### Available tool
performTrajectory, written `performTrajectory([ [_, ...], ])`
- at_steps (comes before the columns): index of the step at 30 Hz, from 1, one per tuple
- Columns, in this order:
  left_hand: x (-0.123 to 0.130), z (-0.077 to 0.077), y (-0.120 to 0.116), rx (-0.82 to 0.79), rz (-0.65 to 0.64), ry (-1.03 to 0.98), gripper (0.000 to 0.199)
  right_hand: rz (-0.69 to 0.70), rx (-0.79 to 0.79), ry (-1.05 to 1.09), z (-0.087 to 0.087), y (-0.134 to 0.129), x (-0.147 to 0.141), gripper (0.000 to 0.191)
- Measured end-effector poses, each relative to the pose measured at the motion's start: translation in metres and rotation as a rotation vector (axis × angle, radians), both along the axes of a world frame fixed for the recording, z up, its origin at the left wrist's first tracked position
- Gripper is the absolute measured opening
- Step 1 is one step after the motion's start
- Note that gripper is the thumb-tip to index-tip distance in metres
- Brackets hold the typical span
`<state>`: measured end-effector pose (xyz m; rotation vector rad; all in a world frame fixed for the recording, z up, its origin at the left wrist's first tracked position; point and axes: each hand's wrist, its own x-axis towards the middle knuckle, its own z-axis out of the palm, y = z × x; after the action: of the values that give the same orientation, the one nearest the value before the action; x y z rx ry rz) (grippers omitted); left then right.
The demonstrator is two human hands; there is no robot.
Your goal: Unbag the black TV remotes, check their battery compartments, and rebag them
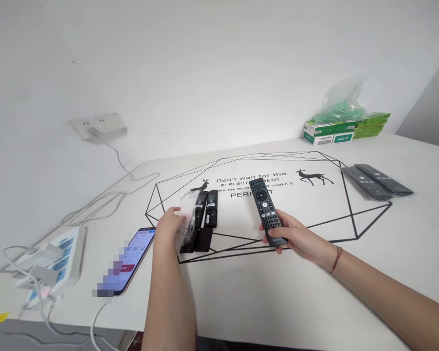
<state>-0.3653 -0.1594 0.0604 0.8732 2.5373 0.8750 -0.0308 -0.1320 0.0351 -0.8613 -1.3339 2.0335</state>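
A black remote control (265, 207) is in my right hand (290, 231), buttons facing up, its far end raised and angled to the left. My fingers wrap round its lower part, with the thumb over the front. At left, my left hand (171, 224) is closed on a crumpled clear plastic bag (187, 231), though its fingertips are partly hidden. Just right of that hand lie two black remotes, face down; the right one (211, 207) shows an open battery compartment. Black battery covers (203, 240) lie below them, partly behind the plastic.
Two bagged remotes (378, 181) lie at the right. Green and white boxes (329, 132) stand against the wall under a plastic bag with green contents (342, 111). A phone (133, 258) running a timer, a power strip (71, 263) and loose cables (109, 195) occupy the left.
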Motion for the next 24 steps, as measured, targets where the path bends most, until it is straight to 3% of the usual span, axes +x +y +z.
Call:
performTrajectory([
  [4,0.008,0.003,0.005,0.205,0.036,-0.050,0.054,0.009,0.008,-0.001,-0.001,0.002,-0.001,0.030],
  [7,0.020,0.009,0.010,0.365,0.029,-0.150,0.045,0.020,0.030,0.008,-0.003,0.002,-0.001,0.029],
  [13,0.055,0.022,0.016,0.808,-0.095,-0.763,0.023,0.055,0.083,-0.001,-0.009,0.000,0.000,0.029],
  [24,0.082,0.019,0.021,0.874,-0.163,-0.867,0.027,0.088,0.182,-0.167,0.005,-0.005,-0.002,0.022],
])
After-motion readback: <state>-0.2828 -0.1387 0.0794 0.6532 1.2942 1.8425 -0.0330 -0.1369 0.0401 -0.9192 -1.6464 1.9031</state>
